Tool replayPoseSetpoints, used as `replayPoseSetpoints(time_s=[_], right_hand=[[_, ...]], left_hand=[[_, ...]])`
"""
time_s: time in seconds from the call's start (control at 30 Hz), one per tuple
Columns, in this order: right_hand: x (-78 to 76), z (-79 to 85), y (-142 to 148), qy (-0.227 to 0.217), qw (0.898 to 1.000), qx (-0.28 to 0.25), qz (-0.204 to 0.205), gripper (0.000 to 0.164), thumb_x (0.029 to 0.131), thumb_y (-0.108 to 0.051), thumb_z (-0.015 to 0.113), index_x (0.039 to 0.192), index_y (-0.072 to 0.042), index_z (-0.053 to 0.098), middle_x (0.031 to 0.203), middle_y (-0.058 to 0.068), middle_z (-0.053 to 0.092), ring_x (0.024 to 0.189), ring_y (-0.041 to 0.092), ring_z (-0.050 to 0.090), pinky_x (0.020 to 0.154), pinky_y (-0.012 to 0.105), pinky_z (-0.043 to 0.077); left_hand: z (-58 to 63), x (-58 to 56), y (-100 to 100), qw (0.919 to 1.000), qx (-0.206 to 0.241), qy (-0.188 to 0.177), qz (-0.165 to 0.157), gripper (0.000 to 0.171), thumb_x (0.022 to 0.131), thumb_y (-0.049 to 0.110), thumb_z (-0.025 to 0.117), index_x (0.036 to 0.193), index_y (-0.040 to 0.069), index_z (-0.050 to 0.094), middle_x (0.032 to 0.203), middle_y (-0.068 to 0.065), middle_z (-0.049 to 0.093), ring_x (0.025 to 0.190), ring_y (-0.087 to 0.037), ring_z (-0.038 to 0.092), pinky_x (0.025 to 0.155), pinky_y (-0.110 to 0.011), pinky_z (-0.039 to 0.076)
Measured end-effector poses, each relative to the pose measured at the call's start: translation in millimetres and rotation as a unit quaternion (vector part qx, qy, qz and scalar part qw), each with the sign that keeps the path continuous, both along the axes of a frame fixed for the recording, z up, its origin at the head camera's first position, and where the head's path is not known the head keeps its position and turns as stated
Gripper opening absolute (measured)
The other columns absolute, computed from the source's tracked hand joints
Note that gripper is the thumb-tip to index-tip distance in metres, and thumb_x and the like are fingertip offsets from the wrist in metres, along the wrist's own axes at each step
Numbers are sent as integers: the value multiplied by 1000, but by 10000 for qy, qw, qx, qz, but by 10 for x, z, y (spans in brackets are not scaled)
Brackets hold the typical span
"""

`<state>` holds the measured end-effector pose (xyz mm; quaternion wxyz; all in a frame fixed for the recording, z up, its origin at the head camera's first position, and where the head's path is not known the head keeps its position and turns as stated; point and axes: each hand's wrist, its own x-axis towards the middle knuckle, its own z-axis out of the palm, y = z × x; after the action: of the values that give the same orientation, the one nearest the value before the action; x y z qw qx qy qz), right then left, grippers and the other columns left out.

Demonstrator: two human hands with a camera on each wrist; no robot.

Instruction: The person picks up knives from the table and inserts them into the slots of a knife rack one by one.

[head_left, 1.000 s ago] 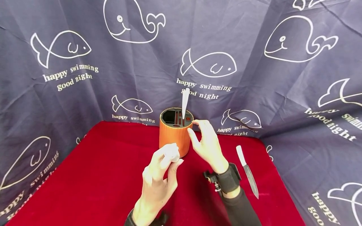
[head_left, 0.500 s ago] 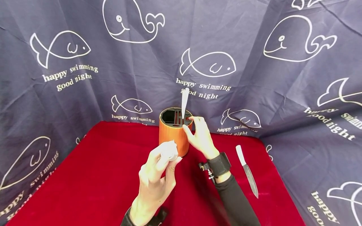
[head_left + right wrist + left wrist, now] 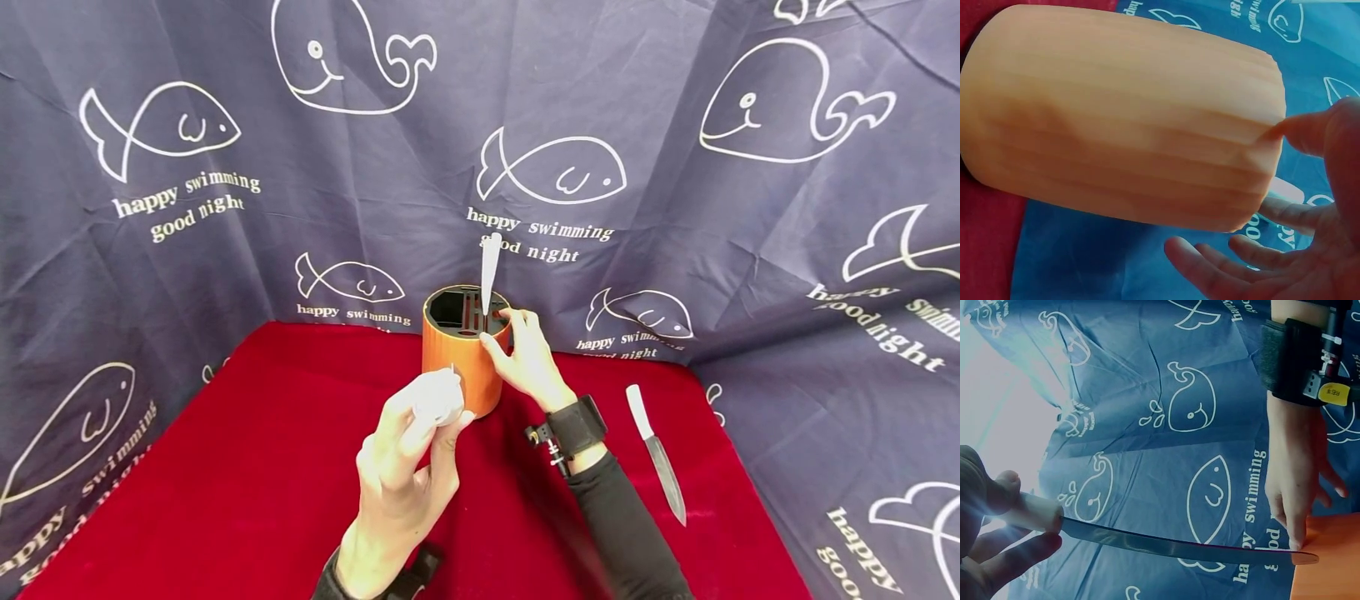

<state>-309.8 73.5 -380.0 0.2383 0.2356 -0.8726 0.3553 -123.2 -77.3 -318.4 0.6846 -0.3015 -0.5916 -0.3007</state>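
Note:
My left hand (image 3: 401, 479) grips a knife by its white handle (image 3: 437, 400), in front of an orange wooden knife block (image 3: 467, 358). In the left wrist view this knife's long narrow blade (image 3: 1172, 547) points toward the block; in the head view it shows nearly end-on. My right hand (image 3: 531, 360) is at the block's right upper edge. Its thumb (image 3: 1307, 132) touches the rim, its index finger reaches over the top, and the other fingers are loose. A second white-handled knife (image 3: 490, 271) stands upright in the block's black slotted top.
A wider knife with a white handle (image 3: 638, 412) lies on the red cloth (image 3: 247, 467) to the right of my right forearm. Behind and beside the table hangs a grey-blue curtain (image 3: 420, 192) with white whales and fish. The block stands near the cloth's back edge.
My right hand has shifted left, bringing its thumb and index finger onto the block's rim. The left hand has drawn slightly left with the knife, whose handle now tilts more.

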Motion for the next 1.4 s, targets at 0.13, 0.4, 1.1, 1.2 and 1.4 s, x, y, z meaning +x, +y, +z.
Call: replayPoseSetpoints(time_s=[0.13, 0.4, 1.1, 1.2, 1.4], right_hand=[[-15, -20, -32, -484, 9988, -21, -12, 52, 96, -31, 65, 136, -1, 52, 130, 23, 49, 109, 38, 58, 99, 50, 51], [-26, -95, -117, -1213, 9925, -173, 24, 54, 102, -30, 52, 145, -3, 34, 142, 25, 38, 113, 39, 59, 107, 47, 48], [-25, -191, -204, -1434, 9897, 52, 31, 53, 108, -29, 34, 151, -3, 20, 152, 23, 20, 102, 42, 63, 95, 51, 56], [-26, -198, -201, -1510, 9885, -58, -99, 57, 107, -33, 34, 154, -7, 15, 153, 21, 20, 95, 44, 66, 96, 52, 55], [-11, -216, -196, -1302, 9915, 52, 7, 54, 108, -28, 35, 152, -4, 16, 152, 25, 19, 94, 42, 66, 93, 51, 57]], left_hand=[[-12, -5, -24, 9999, 57, 35, 138, 22, 94, 14, 70, 105, 3, 54, 98, -25, 69, 85, -29, 73, 88, -26, 57], [18, -28, -44, 9996, 166, 188, 140, 24, 93, 14, 72, 106, 4, 54, 97, -24, 68, 83, -28, 73, 89, -25, 57], [259, -334, -145, 9967, 266, 694, -312, 39, 91, 6, 73, 121, 10, 50, 96, -25, 66, 91, -32, 70, 93, -34, 60], [310, -379, -143, 9966, 227, 653, -458, 39, 90, 2, 73, 121, 10, 50, 96, -25, 65, 92, -33, 70, 94, -36, 60], [388, -452, -134, 9955, 239, 590, -696, 34, 88, -3, 73, 115, 4, 52, 95, -25, 65, 96, -35, 69, 95, -38, 59]])
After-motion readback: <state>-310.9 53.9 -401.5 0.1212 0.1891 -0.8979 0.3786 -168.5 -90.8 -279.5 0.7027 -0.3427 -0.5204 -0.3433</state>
